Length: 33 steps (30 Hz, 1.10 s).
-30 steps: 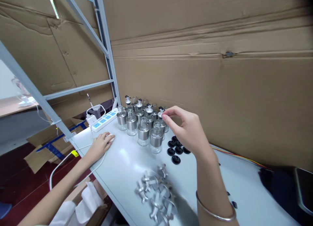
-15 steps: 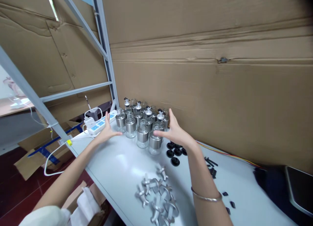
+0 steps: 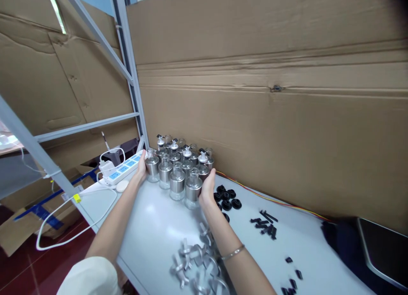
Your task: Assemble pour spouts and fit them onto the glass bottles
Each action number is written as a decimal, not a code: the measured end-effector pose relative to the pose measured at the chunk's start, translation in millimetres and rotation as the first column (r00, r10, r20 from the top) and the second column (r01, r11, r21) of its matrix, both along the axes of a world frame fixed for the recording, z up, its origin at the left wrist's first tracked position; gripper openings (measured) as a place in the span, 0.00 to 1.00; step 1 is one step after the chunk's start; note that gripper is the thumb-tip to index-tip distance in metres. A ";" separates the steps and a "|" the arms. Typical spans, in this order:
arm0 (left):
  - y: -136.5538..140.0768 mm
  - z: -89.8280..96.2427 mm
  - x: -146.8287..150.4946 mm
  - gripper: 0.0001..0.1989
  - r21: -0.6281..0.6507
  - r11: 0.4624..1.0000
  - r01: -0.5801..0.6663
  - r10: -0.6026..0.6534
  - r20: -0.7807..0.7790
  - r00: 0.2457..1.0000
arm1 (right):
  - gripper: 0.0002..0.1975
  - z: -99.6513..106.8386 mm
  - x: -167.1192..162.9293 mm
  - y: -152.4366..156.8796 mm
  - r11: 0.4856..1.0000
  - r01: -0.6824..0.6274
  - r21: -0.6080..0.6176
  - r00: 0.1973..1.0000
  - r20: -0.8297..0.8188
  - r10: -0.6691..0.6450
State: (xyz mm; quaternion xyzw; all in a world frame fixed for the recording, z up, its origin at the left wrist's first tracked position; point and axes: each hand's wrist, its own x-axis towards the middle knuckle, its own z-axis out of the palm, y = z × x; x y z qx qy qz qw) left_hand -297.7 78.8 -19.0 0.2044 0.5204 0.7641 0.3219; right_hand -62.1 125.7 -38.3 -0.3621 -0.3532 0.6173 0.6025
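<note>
Several clear glass bottles with silver metal bands [image 3: 177, 182] stand in close rows at the table's back corner. Silver pump heads with black tips [image 3: 187, 152] top some bottles in the second row. My left hand [image 3: 142, 166] lies flat along the left side of the group, by the front left bottle. On the other side, my right hand [image 3: 208, 188] rests with straightened fingers against the front right bottle [image 3: 193, 188]. Nearer to me, loose silver metal parts [image 3: 197, 254] form a pile. Black round caps [image 3: 226, 205] lie beyond my right wrist.
Thin black pieces [image 3: 267, 227] and small black bits [image 3: 298, 274] are scattered to the right. A white power strip [image 3: 124, 169] with a cable borders the left edge. Behind stands a cardboard wall [image 3: 270, 129]; a dark tablet-like device [image 3: 387, 244] sits far right.
Both hands have moved in from spread positions to the two sides of the bottle group. The bottles' rows appear closer together. The view has shifted slightly.
</note>
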 end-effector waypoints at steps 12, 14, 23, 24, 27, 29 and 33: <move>-15.6 -19.6 54.8 0.32 0.224 0.877 -0.426 0.472 -0.569 0.673 | 0.22 20.3 7.5 -11.7 0.968 0.248 -0.027 0.946 0.223 -0.236; -20.3 -23.6 76.7 0.41 0.283 0.886 -0.368 0.450 -0.719 0.529 | 0.26 30.3 9.4 -20.2 0.972 0.226 0.067 0.938 0.255 -0.236; -18.4 -32.9 90.1 0.41 0.302 0.936 -0.179 0.310 -0.950 0.019 | 0.41 40.7 6.2 -38.7 0.947 0.081 0.312 0.929 0.322 -0.185; -18.5 -33.5 88.0 0.40 0.313 0.933 -0.179 0.317 -0.948 -0.006 | 0.41 38.5 5.3 -36.8 0.949 0.082 0.306 0.932 0.314 -0.181; -18.2 -34.8 84.3 0.38 0.349 0.921 -0.171 0.345 -0.937 -0.054 | 0.38 43.7 4.3 -33.9 0.949 0.110 0.296 0.940 0.279 -0.197; -17.7 -35.1 83.5 0.36 0.364 0.919 -0.152 0.356 -0.931 -0.073 | 0.34 63.5 9.5 -39.6 0.936 0.159 0.313 0.940 0.243 -0.241; -17.4 -33.5 83.6 0.33 0.377 0.920 -0.103 0.371 -0.926 -0.073 | 0.25 126.3 54.0 -78.2 0.811 0.284 0.511 0.926 0.075 -0.371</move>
